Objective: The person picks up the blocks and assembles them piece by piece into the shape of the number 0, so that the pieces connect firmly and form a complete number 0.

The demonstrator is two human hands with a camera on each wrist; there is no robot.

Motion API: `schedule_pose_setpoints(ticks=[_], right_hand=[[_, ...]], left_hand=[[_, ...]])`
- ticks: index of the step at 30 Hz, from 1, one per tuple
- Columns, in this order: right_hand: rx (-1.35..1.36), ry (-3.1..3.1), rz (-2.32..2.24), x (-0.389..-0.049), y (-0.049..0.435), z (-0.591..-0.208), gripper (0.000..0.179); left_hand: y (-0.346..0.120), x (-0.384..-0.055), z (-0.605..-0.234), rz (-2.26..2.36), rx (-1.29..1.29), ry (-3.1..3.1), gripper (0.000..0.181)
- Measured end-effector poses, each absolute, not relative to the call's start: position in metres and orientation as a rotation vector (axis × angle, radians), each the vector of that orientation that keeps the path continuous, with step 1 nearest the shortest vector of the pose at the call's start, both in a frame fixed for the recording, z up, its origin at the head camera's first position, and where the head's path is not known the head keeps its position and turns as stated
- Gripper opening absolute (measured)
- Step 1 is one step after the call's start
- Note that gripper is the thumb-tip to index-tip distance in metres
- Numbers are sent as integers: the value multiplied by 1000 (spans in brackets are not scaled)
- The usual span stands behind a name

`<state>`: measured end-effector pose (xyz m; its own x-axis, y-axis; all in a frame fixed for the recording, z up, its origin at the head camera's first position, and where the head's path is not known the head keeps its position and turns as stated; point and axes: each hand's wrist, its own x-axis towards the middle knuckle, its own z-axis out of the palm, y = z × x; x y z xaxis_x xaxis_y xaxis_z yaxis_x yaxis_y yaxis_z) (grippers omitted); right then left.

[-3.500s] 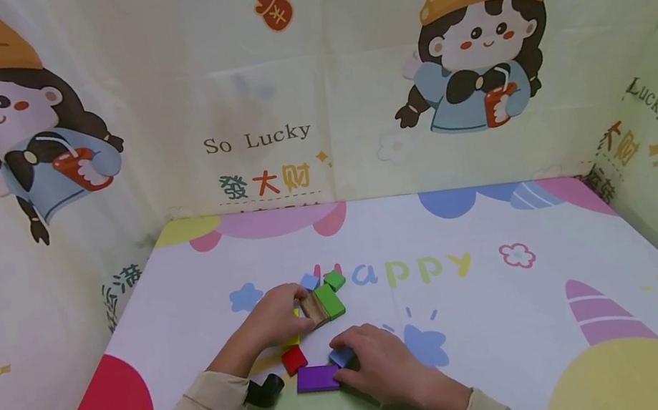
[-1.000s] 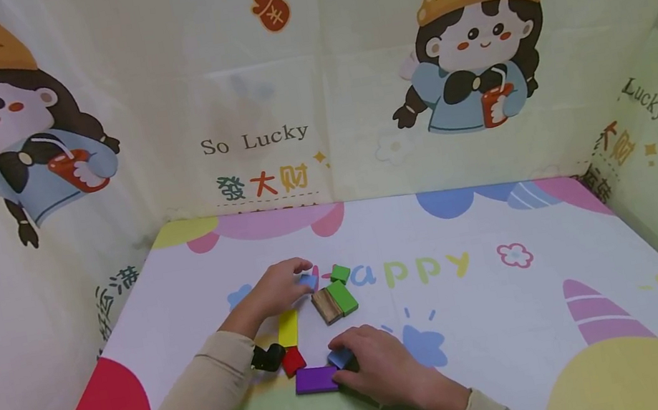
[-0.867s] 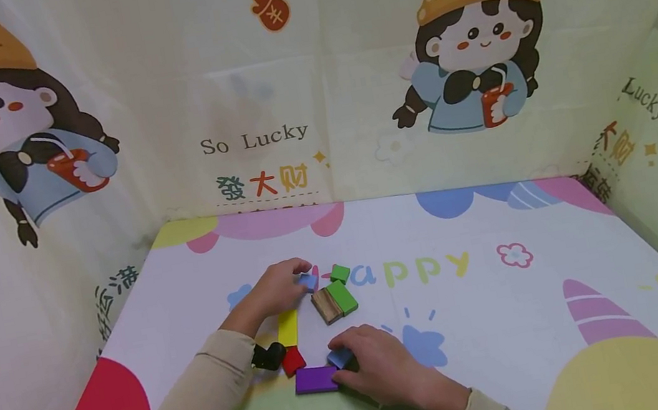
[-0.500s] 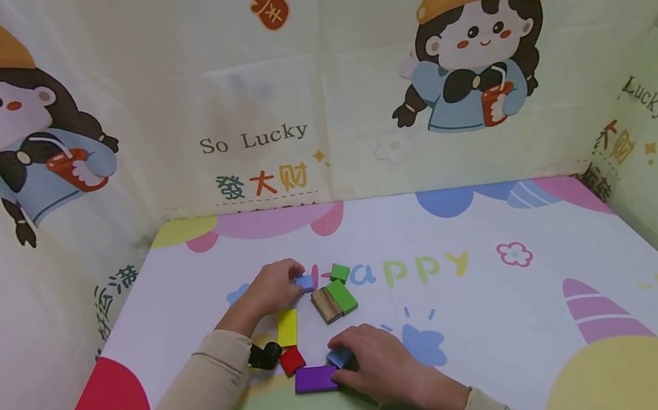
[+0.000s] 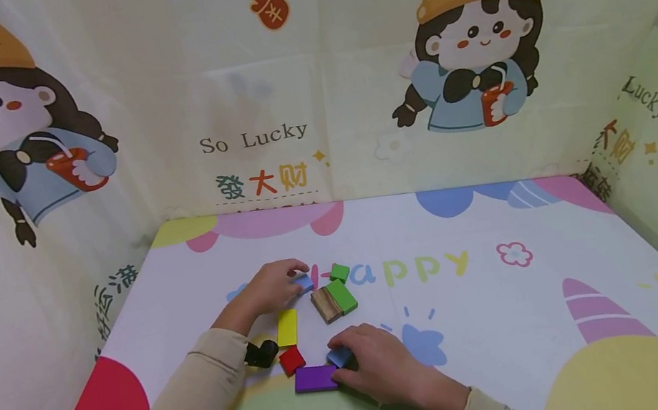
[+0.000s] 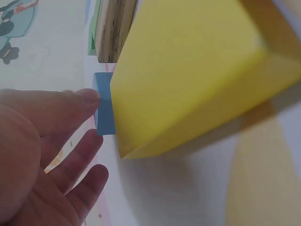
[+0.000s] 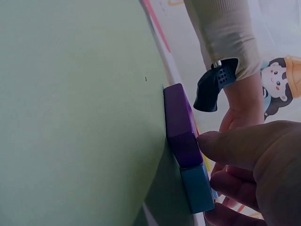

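Observation:
In the head view my left hand (image 5: 271, 288) is at the small light-blue block (image 5: 303, 284), thumb and fingertips round it; in the left wrist view its thumb meets the block's edge. My right hand (image 5: 378, 362) stays low in the middle, its curled fingers and thumb round a darker blue block (image 5: 340, 357). Its thumb also touches the end of the purple block (image 7: 181, 125), which lies against the blue one in the right wrist view. A red block (image 5: 292, 360) and a yellow block (image 5: 287, 328) follow up the left side.
Right of my left hand, a wood-grained block (image 5: 326, 305) sits against a green block (image 5: 341, 296), with a smaller green block (image 5: 340, 273) behind. A black wrist camera (image 5: 261, 354) hangs close to the red block. Printed cloth walls (image 5: 348, 86) surround the table.
My left hand has left the wood-grained block and gone back to the light-blue one, which has shifted slightly left and turned. The wood-grained and green blocks sit farther right. My right hand stays put.

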<state>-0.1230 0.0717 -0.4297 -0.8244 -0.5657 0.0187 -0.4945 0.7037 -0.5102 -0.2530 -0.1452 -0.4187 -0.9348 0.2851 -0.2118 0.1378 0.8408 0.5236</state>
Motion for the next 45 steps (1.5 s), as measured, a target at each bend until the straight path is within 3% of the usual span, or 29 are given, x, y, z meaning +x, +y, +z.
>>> schedule_pose_setpoints(ticks=[45], right_hand=[[-836, 2755, -771, -122, 71, -427, 38]], left_hand=[[-157, -248, -417, 860, 259, 2717, 36]])
